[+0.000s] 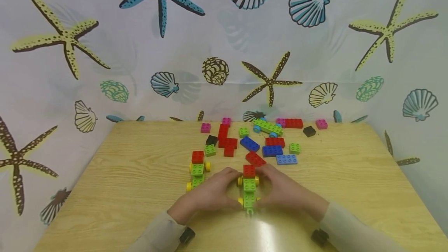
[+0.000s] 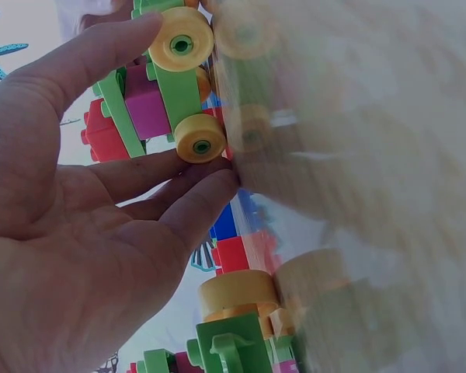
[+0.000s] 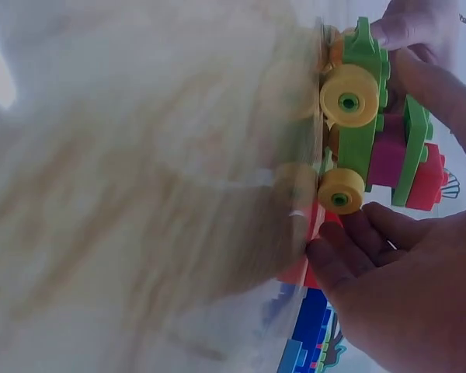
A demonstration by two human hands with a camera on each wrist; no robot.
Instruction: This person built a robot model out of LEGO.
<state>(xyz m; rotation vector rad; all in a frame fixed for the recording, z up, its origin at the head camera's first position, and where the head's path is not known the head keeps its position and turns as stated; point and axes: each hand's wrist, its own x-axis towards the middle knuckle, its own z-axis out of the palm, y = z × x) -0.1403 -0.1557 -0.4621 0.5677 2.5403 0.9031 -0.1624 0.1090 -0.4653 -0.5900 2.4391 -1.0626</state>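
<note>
- Now, from the head, the brick car (image 1: pixel 249 185) sits between the left hand (image 1: pixel 217 191) and the right hand (image 1: pixel 283 190), both grasping it from the sides. It is green with yellow wheels, a red brick on its far end. Its long axis runs away from the person, red end pointing outward, green coupling toward the person.
- A second car (image 1: pixel 197 171) stands beyond the left hand's wrist, limiting room on that side; a red brick (image 1: pixel 256 158) lies just past the held car's front. Tabletop (image 1: pixel 353 182) stretches right of the right hand to the side edge.
- At the left wrist, the thumb meets one yellow wheel (image 2: pixel 181 40) and the fingers reach the other, front one; a purple block (image 2: pixel 146 102) shows above the green base.
- At the right wrist, fingers curve about the front wheel (image 3: pixel 341 192); whether the thumb touches, I cannot tell. The car is upright, wheels toward the tabletop.
</note>
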